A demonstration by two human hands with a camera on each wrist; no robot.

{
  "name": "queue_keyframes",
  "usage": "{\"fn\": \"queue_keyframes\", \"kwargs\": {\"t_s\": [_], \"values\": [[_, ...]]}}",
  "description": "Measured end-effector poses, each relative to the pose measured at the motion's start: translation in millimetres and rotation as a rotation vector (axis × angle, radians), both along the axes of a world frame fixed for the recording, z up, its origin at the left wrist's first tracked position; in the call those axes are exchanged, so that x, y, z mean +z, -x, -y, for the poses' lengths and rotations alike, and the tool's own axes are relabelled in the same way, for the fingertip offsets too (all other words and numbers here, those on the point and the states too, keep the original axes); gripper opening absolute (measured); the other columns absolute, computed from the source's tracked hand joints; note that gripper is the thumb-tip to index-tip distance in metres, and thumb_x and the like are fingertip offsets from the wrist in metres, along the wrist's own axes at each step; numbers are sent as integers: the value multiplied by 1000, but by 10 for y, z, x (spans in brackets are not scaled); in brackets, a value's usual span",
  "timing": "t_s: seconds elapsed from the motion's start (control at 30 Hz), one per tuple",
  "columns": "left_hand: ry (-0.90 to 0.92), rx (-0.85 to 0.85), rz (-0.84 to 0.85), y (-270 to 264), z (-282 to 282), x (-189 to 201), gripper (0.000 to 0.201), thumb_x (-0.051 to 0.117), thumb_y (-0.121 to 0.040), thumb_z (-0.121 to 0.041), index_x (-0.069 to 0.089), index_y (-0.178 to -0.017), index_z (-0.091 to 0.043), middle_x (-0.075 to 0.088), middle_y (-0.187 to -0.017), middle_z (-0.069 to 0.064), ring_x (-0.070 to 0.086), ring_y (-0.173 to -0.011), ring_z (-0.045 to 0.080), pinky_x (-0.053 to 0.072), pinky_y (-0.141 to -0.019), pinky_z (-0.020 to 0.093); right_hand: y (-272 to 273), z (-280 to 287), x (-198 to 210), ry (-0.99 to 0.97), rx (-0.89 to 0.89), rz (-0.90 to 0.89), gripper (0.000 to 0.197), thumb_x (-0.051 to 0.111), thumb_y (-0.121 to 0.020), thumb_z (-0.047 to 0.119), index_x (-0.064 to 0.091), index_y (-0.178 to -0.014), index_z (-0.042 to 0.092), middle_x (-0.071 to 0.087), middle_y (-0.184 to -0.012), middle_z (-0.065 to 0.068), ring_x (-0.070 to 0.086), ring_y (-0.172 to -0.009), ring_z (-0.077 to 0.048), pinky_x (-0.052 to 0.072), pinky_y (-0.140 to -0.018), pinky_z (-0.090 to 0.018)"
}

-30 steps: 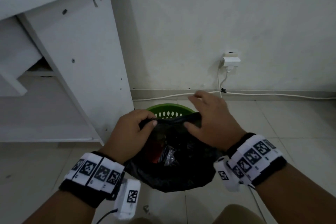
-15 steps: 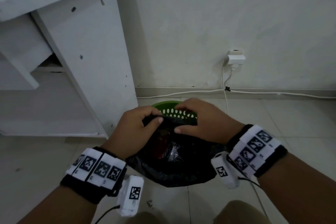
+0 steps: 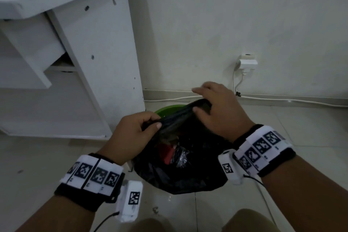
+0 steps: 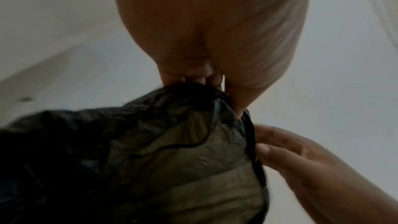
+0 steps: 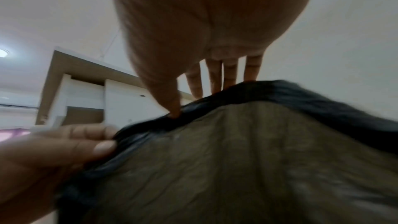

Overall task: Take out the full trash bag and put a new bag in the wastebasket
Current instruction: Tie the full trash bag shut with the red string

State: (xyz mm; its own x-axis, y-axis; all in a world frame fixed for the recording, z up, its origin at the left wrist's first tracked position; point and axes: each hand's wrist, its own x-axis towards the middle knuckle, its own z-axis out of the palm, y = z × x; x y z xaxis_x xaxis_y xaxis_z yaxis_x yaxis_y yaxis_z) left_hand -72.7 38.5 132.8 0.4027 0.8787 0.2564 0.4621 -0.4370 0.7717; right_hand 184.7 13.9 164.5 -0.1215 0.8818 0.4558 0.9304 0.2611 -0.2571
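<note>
A full black trash bag hangs in front of me, above the floor, with red and shiny rubbish showing in its mouth. Behind it peeks the rim of the green wastebasket. My left hand pinches the bag's bunched rim between thumb and fingers; the left wrist view shows my left hand gripping the bag. My right hand lies over the rim further right, its thumb on the plastic and its fingers straight. In the right wrist view my right hand touches the bag with the thumb tip only.
A white desk side panel stands close on the left. A wall socket with a plug and a white cable run along the wall behind the basket. Tiled floor spreads to the right. My knees are at the bottom edge.
My right hand has slid right along the rim, away from the left, and its fingers have straightened off the plastic. The rim is stretched longer between my hands. My left hand keeps its pinch.
</note>
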Motion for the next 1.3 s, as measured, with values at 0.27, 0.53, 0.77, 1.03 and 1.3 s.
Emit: {"fn": "queue_keyframes", "kwargs": {"t_s": [0.27, 0.53, 0.77, 1.03, 1.3], "values": [[-170, 66, 35, -11, 56, 287, 11, 71, -90, -20, 72, -87, -31, 72, -82, -16, 67, -81, 1, 50, -71, 13, 335, -74, 285, 263, 269, -208, 13, 65, -92, 26, 75, -97, 19, 74, -90, 7, 65, -83, -5, 49, -77, -22], [280, 30, -13, 339, 170, -170, 25, 66, -95, -26, 69, -78, -8, 71, -76, 13, 65, -67, 12, 47, -61, 25, 123, -367, 337, -70, -93, -190, 21, 60, -95, 27, 78, -99, 18, 75, -96, -3, 63, -93, -19, 37, -78, -23], [539, 23, 527, 154, 326, 304, 14, 62, -95, -13, 74, -88, -8, 77, -87, 11, 71, -77, 18, 57, -69, 25, 504, -406, 193, -120, -261, -500, 23, 61, -93, 30, 67, -112, 18, 63, -77, 8, 58, -75, -9, 32, -69, -3], [597, 39, 1102, -116, 182, 711, 35, 56, -96, 0, 54, -129, 13, 68, -121, 25, 72, -98, 25, 59, -79, 28, 990, 370, -219, 93, 123, -685, 52, 70, -78, 55, 53, -118, 26, 63, -101, 5, 61, -92, -8, 51, -80, -25], [260, 250, 773, -104, 79, 493, 33, 73, -89, -7, 63, -121, -5, 72, -118, 8, 71, -106, 18, 57, -95, 39, 702, 491, -368, -4, -60, -548, 9, 61, -95, 18, 69, -99, 14, 67, -76, 4, 57, -70, -8, 38, -59, -4]]}}
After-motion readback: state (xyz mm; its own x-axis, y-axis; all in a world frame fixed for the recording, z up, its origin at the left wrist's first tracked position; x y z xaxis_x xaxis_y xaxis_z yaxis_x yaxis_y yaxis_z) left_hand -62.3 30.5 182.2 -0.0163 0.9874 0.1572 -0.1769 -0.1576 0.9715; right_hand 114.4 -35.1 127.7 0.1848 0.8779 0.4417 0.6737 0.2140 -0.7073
